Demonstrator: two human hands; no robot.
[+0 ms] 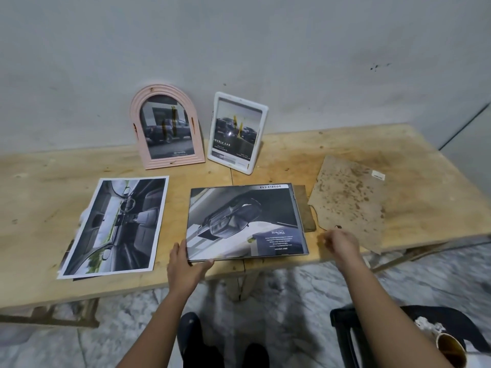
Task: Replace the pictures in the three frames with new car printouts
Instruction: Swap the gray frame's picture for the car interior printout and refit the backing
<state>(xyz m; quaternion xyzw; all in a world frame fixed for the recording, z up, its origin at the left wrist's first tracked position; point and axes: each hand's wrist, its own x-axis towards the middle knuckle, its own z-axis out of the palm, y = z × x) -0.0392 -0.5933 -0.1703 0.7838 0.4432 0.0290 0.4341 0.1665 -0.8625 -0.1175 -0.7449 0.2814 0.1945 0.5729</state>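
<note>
Frames partly done: pink frame [167,128] and white frame [236,131] upright at upper centre, filled; third frame [299,216] flat at centre, backing board [350,203] off, left hand [186,261] pinching its corner; right hand [341,244] blurred, cannot tell.

The left forearm [156,317] climbs from bottom centre, slanting right; the left hand [186,264] sits just below centre, thumb along the near edge and fingers up the left edge, gripping the corner of the flat frame [247,221]; the right forearm [385,301] runs from the lower right up and leftward; the right hand [342,244] (blurred) hovers right of centre, fingers loosely bent, holding nothing.
</note>
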